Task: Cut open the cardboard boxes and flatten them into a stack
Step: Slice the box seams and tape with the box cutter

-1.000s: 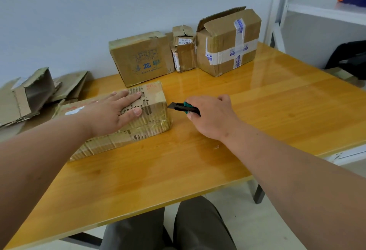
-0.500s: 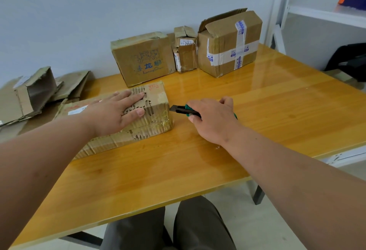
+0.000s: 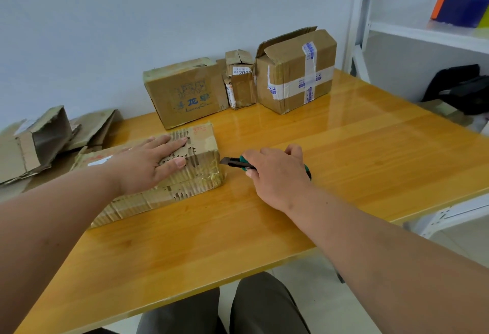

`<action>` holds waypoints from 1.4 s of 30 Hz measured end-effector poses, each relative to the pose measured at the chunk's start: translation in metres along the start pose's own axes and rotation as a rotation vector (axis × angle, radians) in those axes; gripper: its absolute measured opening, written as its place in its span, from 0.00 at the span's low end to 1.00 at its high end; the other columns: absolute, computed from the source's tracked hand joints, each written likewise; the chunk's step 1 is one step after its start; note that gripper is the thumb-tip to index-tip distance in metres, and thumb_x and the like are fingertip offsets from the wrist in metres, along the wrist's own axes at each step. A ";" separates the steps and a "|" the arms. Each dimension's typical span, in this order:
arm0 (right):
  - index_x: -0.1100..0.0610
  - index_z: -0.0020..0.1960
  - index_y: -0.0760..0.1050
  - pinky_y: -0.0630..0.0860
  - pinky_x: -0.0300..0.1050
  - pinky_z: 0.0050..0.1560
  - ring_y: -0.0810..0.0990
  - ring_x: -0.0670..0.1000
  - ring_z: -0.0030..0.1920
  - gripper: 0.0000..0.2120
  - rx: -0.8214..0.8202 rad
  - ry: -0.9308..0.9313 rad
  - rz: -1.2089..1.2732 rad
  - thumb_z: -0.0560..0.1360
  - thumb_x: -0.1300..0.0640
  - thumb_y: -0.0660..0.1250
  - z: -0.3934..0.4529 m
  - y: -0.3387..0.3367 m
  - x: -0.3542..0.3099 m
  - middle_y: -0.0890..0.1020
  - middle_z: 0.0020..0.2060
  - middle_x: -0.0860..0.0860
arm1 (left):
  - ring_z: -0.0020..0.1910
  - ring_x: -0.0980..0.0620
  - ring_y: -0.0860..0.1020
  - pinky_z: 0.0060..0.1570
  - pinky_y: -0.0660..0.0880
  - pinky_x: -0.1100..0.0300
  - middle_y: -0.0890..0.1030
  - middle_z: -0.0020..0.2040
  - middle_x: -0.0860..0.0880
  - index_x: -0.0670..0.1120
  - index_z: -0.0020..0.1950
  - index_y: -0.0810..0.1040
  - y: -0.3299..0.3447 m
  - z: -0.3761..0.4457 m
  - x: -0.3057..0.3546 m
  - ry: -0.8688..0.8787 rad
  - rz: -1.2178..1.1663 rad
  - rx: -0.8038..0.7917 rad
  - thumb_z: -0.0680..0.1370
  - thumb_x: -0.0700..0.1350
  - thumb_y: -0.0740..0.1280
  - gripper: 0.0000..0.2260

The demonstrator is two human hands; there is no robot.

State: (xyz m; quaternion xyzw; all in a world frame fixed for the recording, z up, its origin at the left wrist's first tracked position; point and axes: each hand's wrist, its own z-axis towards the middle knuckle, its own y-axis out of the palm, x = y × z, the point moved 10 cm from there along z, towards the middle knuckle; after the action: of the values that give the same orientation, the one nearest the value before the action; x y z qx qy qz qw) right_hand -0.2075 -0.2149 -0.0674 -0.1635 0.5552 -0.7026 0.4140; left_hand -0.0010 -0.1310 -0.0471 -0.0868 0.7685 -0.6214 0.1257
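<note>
My left hand (image 3: 148, 164) lay flat on top of the worn box (image 3: 158, 175), with its fingers straight and pressing down. The box sat on the tabletop (image 3: 344, 153), near the left side. My right hand (image 3: 275, 172) had a closed grip around the green cutter (image 3: 238, 163), fingers curled tight on the handle. The blade tip was right at the box's right end; I could not tell if it touched. Far back by the wall stood three more boxes: a printed box (image 3: 188, 92), a small box (image 3: 240, 79) and a taped box (image 3: 296, 71). Flattened cardboard (image 3: 39, 143) lay at the far left.
</note>
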 end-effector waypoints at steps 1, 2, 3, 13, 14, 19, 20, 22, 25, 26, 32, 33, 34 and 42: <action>0.45 0.64 0.71 0.58 0.53 0.58 0.74 0.51 0.51 0.13 -0.020 -0.023 -0.035 0.82 0.54 0.58 -0.003 0.004 -0.003 0.77 0.47 0.45 | 0.79 0.49 0.49 0.76 0.51 0.43 0.48 0.81 0.53 0.66 0.77 0.43 0.000 0.000 -0.001 -0.005 -0.005 0.000 0.61 0.78 0.33 0.45; 0.45 0.64 0.72 0.58 0.54 0.59 0.73 0.51 0.51 0.13 -0.030 -0.048 -0.070 0.81 0.55 0.58 -0.007 0.008 -0.007 0.76 0.47 0.46 | 0.79 0.49 0.48 0.76 0.51 0.44 0.48 0.81 0.53 0.66 0.77 0.44 0.000 0.000 -0.001 -0.010 -0.007 -0.002 0.61 0.78 0.33 0.45; 0.45 0.64 0.72 0.57 0.54 0.59 0.73 0.52 0.51 0.14 -0.030 -0.059 -0.091 0.81 0.56 0.59 -0.011 0.010 -0.008 0.76 0.48 0.47 | 0.79 0.50 0.48 0.76 0.50 0.44 0.48 0.81 0.53 0.66 0.77 0.44 0.000 0.001 -0.001 -0.011 -0.008 -0.005 0.60 0.78 0.33 0.45; 0.45 0.65 0.69 0.61 0.52 0.58 0.74 0.51 0.52 0.12 0.015 0.103 0.080 0.82 0.50 0.57 0.004 -0.003 0.012 0.77 0.51 0.45 | 0.79 0.49 0.49 0.76 0.51 0.45 0.48 0.80 0.53 0.66 0.77 0.44 0.000 0.004 -0.002 -0.009 -0.008 0.001 0.60 0.78 0.33 0.45; 0.45 0.65 0.69 0.61 0.52 0.57 0.74 0.51 0.52 0.12 0.029 0.105 0.090 0.82 0.50 0.57 0.005 -0.003 0.010 0.77 0.51 0.45 | 0.79 0.49 0.50 0.76 0.51 0.45 0.48 0.80 0.53 0.66 0.77 0.44 0.000 0.004 -0.002 -0.008 -0.003 0.002 0.61 0.78 0.33 0.45; 0.45 0.63 0.70 0.63 0.52 0.56 0.74 0.51 0.48 0.10 0.078 0.119 0.104 0.82 0.51 0.58 0.007 -0.004 0.005 0.76 0.48 0.45 | 0.79 0.49 0.50 0.76 0.52 0.45 0.49 0.80 0.53 0.66 0.77 0.45 0.001 0.007 -0.006 -0.005 -0.007 0.014 0.60 0.80 0.32 0.46; 0.45 0.63 0.70 0.62 0.52 0.56 0.73 0.51 0.47 0.10 0.080 0.120 0.103 0.82 0.51 0.58 0.007 -0.004 0.005 0.76 0.48 0.46 | 0.79 0.49 0.50 0.76 0.52 0.45 0.49 0.80 0.53 0.66 0.77 0.45 0.002 0.008 -0.006 -0.003 -0.009 0.017 0.60 0.80 0.32 0.47; 0.46 0.63 0.70 0.62 0.52 0.54 0.71 0.51 0.45 0.10 0.078 0.120 0.087 0.82 0.51 0.57 0.007 -0.004 0.003 0.75 0.47 0.46 | 0.79 0.49 0.51 0.76 0.52 0.45 0.50 0.80 0.53 0.66 0.77 0.45 0.002 0.009 -0.007 0.001 -0.016 0.020 0.61 0.80 0.33 0.46; 0.46 0.62 0.71 0.62 0.51 0.53 0.72 0.51 0.44 0.10 0.090 0.105 0.050 0.82 0.51 0.58 0.005 -0.003 -0.002 0.75 0.45 0.45 | 0.79 0.49 0.51 0.76 0.52 0.45 0.50 0.80 0.53 0.66 0.77 0.46 0.002 0.010 -0.007 0.003 -0.019 0.023 0.62 0.79 0.34 0.45; 0.45 0.62 0.71 0.61 0.51 0.52 0.72 0.51 0.45 0.10 0.099 0.099 0.041 0.82 0.52 0.58 0.004 -0.003 -0.004 0.76 0.44 0.45 | 0.79 0.49 0.51 0.76 0.52 0.45 0.50 0.80 0.53 0.66 0.77 0.46 0.002 0.010 -0.007 0.004 -0.018 0.021 0.62 0.79 0.34 0.45; 0.45 0.63 0.72 0.56 0.50 0.51 0.75 0.51 0.46 0.12 0.129 0.071 0.006 0.81 0.53 0.60 -0.003 -0.005 -0.004 0.78 0.45 0.46 | 0.79 0.50 0.52 0.76 0.52 0.48 0.51 0.80 0.54 0.66 0.77 0.48 0.004 0.008 -0.004 0.002 -0.077 0.006 0.61 0.79 0.36 0.45; 0.45 0.63 0.72 0.55 0.50 0.50 0.75 0.51 0.46 0.12 0.131 0.073 -0.006 0.81 0.54 0.60 -0.003 -0.004 -0.005 0.78 0.45 0.46 | 0.79 0.51 0.52 0.76 0.51 0.48 0.51 0.80 0.54 0.66 0.77 0.48 0.004 0.009 -0.004 0.004 -0.079 0.003 0.61 0.79 0.36 0.45; 0.45 0.62 0.72 0.54 0.50 0.49 0.75 0.51 0.46 0.12 0.134 0.080 -0.014 0.81 0.54 0.60 -0.004 -0.004 -0.005 0.78 0.45 0.46 | 0.79 0.50 0.52 0.76 0.51 0.47 0.51 0.80 0.54 0.66 0.77 0.48 0.005 0.009 -0.004 0.003 -0.079 0.001 0.61 0.79 0.36 0.45; 0.46 0.62 0.73 0.60 0.54 0.58 0.73 0.53 0.51 0.14 0.004 0.045 -0.103 0.79 0.56 0.59 -0.016 0.007 -0.016 0.76 0.48 0.48 | 0.79 0.49 0.52 0.76 0.51 0.45 0.52 0.80 0.53 0.65 0.78 0.50 0.003 0.015 -0.011 -0.013 -0.113 0.028 0.61 0.80 0.37 0.46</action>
State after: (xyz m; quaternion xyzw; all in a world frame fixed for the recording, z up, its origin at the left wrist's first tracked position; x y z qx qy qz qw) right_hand -0.2062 -0.1927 -0.0752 -0.1753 0.5536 -0.7277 0.3651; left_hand 0.0141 -0.1410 -0.0522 -0.1325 0.7529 -0.6375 0.0964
